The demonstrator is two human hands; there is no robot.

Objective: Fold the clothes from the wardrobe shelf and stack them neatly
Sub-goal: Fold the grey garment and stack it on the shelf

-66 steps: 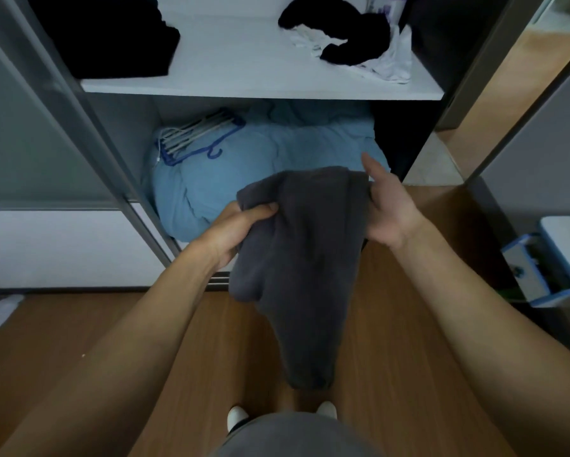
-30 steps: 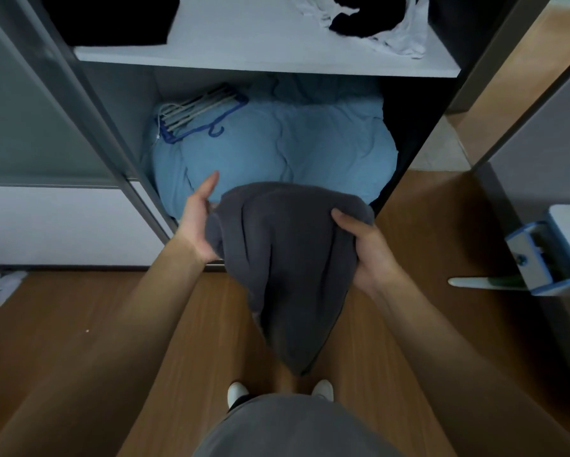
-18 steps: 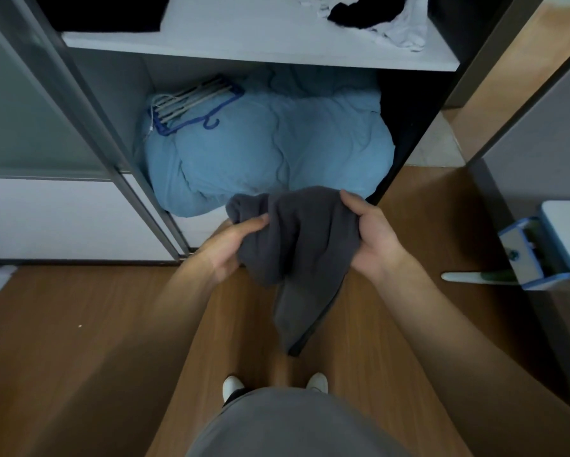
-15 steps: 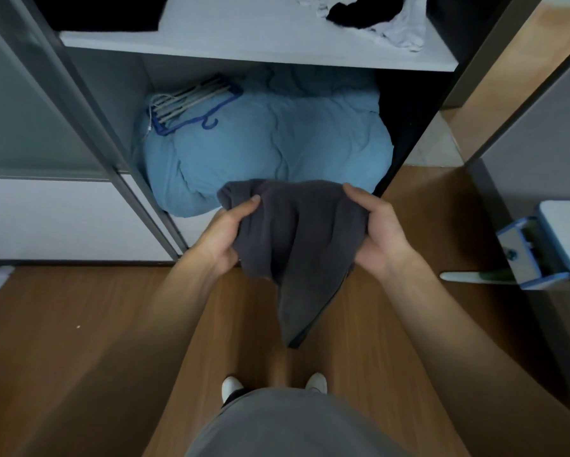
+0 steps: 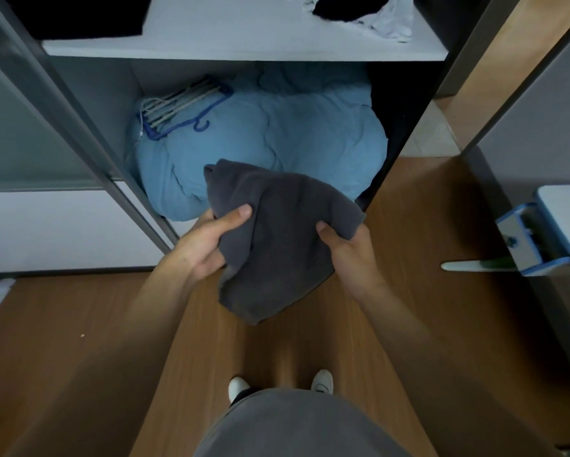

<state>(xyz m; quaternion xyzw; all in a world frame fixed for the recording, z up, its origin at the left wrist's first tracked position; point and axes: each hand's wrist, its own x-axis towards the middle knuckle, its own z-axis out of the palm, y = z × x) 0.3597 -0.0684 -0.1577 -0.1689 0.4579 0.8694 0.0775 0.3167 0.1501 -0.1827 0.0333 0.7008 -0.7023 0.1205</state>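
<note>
Head view: the dark grey garment (image 5: 277,239) is held in the air between both hands, in front of the open wardrobe and above the wooden floor (image 5: 79,357). Its left edge is pinched by the left hand (image 5: 208,245), thumb laid on top of the cloth. Its right edge is gripped by the right hand (image 5: 346,249), thumb over the front and fingers hidden behind.

Compared with two seconds ago, the hanging tail is much shorter and the bundle broader, so another fold is judged to have been gathered in. One corner is still seen sticking up above the left thumb, and the lower end is rounded rather than squared. The fold is therefore judged unfinished.

Nothing has yet been set down on the wardrobe shelf (image 5: 244,44). A loose black and white heap (image 5: 359,11) is left at its right end, and a dark stack (image 5: 79,14) at its left. Below the shelf, blue bedding (image 5: 277,140) is seen with hangers (image 5: 178,107) lying on it.
</note>
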